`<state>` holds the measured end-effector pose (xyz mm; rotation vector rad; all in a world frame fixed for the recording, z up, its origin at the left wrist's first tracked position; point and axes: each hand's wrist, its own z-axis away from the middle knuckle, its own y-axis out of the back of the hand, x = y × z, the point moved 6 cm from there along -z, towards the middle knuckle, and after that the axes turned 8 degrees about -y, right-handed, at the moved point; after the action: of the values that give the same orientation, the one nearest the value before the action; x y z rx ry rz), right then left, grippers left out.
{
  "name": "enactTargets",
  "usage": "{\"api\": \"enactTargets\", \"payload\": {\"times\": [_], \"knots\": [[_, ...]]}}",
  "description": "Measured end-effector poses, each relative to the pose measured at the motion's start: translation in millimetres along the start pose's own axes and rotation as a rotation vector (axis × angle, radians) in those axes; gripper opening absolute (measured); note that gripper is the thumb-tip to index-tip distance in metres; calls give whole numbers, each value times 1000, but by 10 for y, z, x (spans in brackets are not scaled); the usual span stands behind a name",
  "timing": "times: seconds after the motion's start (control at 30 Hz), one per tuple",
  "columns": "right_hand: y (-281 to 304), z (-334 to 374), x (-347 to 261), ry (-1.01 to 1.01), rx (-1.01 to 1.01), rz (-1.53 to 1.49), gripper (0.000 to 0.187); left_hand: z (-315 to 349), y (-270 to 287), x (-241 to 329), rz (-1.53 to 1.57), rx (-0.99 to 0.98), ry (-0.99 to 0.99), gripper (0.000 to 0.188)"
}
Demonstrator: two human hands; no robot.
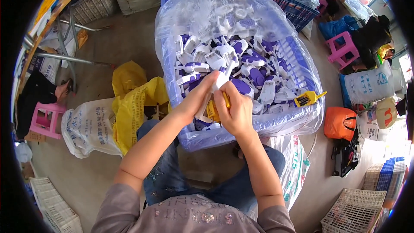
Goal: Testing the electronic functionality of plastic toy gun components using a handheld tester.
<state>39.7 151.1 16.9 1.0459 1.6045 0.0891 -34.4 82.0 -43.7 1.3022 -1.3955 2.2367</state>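
Over the near part of a purple plastic crate (pixel 317 110), both my hands are closed together. My left hand (pixel 199 97) grips a white plastic part (pixel 221 80) that points up and away from me. Against it, my right hand (pixel 235 107) is wrapped round a yellow plastic piece (pixel 213 111), which shows on its left side and between the fingers. How the two pieces meet is hidden by my fingers. Many white and purple plastic parts (pixel 268 91) fill the crate. A yellow-and-black plastic piece (pixel 305 99) with a thin tip lies at the right rim.
Clear plastic sheeting (pixel 185 15) lines the crate and drapes over its far end. Left of me stand a white sack (pixel 90 127) and a yellow bag (pixel 133 112). An orange bag (pixel 340 123) and pink stools (pixel 343 49) are at right, with people seated beyond.
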Motion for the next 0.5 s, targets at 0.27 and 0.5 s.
{"api": "enactTargets", "payload": {"times": [0.27,0.5], "knots": [[-203,84,179,102,136,10,8,2,142,-210,-108,143,18,47],[-296,-13,347,82,214,84,10,72,185,-328,-95,268,68,50]]}}
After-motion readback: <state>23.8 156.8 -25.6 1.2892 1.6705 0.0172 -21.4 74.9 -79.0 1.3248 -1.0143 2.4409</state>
